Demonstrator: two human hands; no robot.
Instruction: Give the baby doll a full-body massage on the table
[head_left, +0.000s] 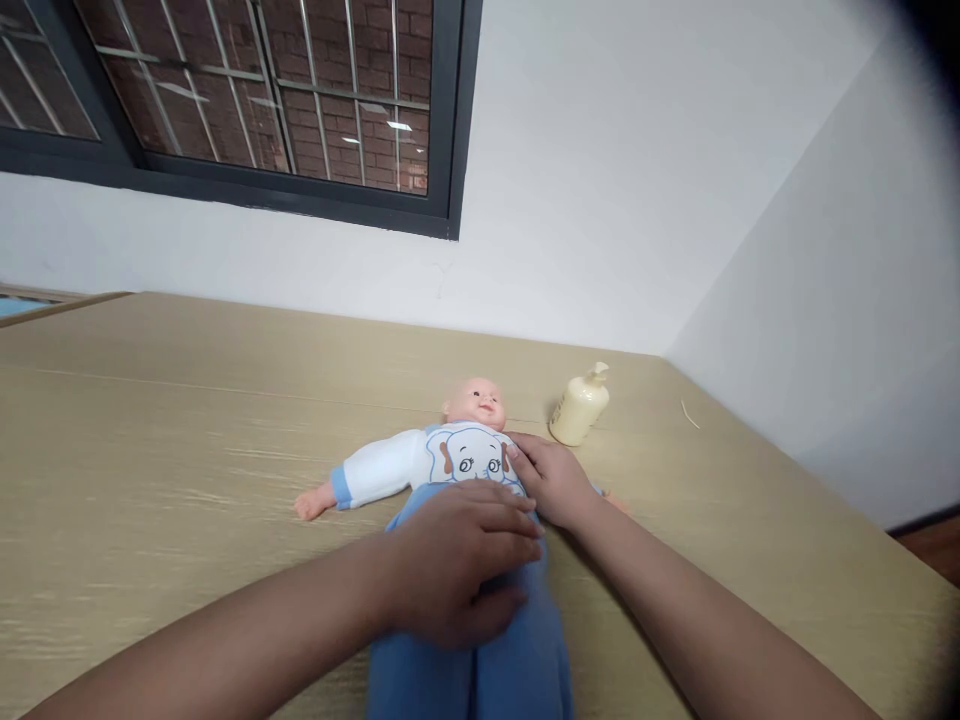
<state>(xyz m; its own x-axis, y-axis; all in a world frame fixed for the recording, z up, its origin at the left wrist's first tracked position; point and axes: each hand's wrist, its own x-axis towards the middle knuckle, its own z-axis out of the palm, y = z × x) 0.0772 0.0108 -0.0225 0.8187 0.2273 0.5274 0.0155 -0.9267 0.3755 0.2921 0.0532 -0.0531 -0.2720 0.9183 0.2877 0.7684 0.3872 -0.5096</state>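
While the doll [478, 404] lay on its back on the table [187, 430], it already had its shirt [382, 468] and trousers [517, 650] on, so both garments looked in place. Anything left to straighten was probably at the waist, partly covered by the hands. The bottle [580, 412] stood apart, touched by neither hand.

The left hand [469, 550] reached across the trousers' front, palm down, its fingers slightly spread and pointing right, thumb below; whether it pressed or hovered could not be told. The right hand [555, 478] lay at the shirt's right edge, fingers close together; whether they pinched cloth could not be told.
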